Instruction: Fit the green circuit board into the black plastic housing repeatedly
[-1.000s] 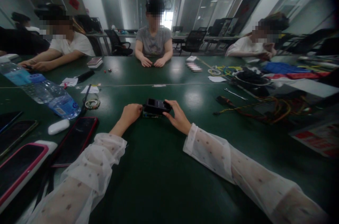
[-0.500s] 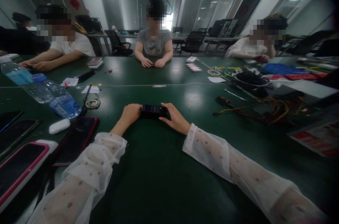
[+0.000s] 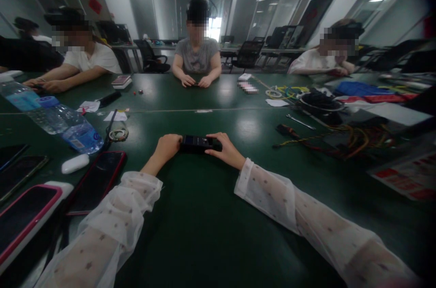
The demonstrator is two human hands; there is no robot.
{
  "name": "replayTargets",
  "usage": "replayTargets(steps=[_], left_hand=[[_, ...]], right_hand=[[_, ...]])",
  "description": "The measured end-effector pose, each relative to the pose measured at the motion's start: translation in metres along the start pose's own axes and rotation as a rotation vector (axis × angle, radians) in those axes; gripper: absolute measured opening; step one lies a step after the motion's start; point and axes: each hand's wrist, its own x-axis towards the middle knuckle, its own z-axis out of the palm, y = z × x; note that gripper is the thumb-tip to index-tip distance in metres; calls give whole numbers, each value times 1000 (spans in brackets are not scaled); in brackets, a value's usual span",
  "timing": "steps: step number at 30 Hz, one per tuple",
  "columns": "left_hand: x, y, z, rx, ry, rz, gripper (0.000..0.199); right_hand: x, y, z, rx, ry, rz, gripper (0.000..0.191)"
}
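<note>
A small black handheld device (image 3: 195, 142) with a little screen lies lengthwise across the green table in front of me. My left hand (image 3: 168, 146) is closed around its left end, with the fingertips partly hidden. At the other end, my right hand (image 3: 227, 149) grips it between the thumb on the near side and the fingers on the far side. Part of the black right end shows in the gap between that thumb and the fingers. Both forearms are in sheer white sleeves with dark stars.
Water bottles (image 3: 81, 136), a white earbud case (image 3: 75, 164) and several phones, one red-edged phone (image 3: 97, 183) among them, lie left. To the right are a wrench (image 3: 300, 121) and tangled cables (image 3: 344, 140). Three people sit across the table (image 3: 204, 233); another person is farther left.
More of the device's right end shows between my right thumb and fingers. My left hand keeps its hold. The whole view has shifted slightly.
</note>
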Motion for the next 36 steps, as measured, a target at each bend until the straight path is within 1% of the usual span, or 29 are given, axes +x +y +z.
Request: replayTargets(steps=[11,19,27,36], left_hand=[[-1,-1,0,-33,21,19,26],[0,0,0,-15,8,4,27],[0,-1,1,-29,17,16,27],[-1,3,-5,-21,-16,-11,26]], right_hand=[[0,2,1,16,10,12,52],[0,3,2,40,42,26,50],[0,4,2,33,-3,23,53],[0,-1,-1,54,-36,64,52]])
